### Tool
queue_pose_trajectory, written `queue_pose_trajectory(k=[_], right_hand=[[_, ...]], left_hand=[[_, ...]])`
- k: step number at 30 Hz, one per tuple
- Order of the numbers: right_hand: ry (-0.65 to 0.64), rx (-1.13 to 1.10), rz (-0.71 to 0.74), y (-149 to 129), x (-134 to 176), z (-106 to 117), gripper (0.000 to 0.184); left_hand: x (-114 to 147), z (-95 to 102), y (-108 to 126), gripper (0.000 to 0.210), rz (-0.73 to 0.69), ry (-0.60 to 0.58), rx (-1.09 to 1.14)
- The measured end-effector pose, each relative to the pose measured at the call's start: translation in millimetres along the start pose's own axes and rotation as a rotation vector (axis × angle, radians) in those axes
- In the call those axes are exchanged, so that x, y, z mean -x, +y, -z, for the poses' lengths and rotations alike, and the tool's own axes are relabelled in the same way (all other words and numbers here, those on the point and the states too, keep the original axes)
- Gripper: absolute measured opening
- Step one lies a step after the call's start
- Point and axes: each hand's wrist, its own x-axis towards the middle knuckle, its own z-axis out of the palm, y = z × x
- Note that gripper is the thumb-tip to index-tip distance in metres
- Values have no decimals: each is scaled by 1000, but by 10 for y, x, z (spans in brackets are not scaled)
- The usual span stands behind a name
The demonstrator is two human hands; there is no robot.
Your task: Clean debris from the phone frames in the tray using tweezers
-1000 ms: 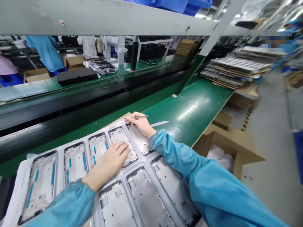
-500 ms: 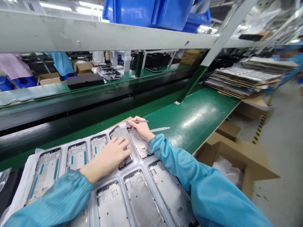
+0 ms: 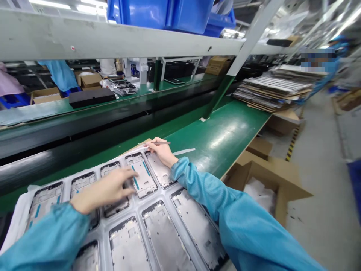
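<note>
A grey-white tray holds several phone middle frames in separate pockets. Over its back row hovers my left hand, blurred, with thumb and fingers apart and nothing held. Just right of its fingertips lies a phone frame bearing blue adhesive strips. My right hand pinches a thin pair of tweezers near the tray's far right corner. Below that hand sits another phone frame, partly covered by the hand and sleeve, with no blue strips showing. Frames at the left also carry blue strips, partly behind my left arm.
A green bench runs to the back right, where a stack of flat sheets lies. An open cardboard box stands below the bench's right edge. A metal beam with blue bins crosses above.
My left hand has moved left, off the phone frame beside the right-hand one, uncovering blue strips on it. My right hand keeps the tweezers in the same corner. The whole view has shifted slightly.
</note>
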Motion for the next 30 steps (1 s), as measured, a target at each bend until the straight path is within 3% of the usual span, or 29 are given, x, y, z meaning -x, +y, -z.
queue_pose_trajectory(k=[3, 6, 9, 12, 16, 22, 30], right_hand=[[-23, 7, -31, -59, 18, -60, 45], [-124, 44, -58, -168, 7, -155, 46], [-332, 158, -25, -212, -60, -210, 42], [-449, 222, -11, -137, -135, -180, 36], [-494, 231, 9, -26, -160, -94, 29], [-517, 252, -50, -60, -126, -79, 29], [-531, 281, -9, -30, -141, -79, 34]], left_hand=[[-85, 11, -292, 58, 193, 233, 4], [-153, -237, -472, 80, 355, 334, -81], [-151, -509, -494, 74, 336, 413, -100], [-124, -616, -461, 64, 295, 475, -85], [-123, -607, -445, 50, 261, 490, -121], [-134, -615, -419, 44, 242, 520, -166], [-129, -610, -406, 45, 187, 532, -276]])
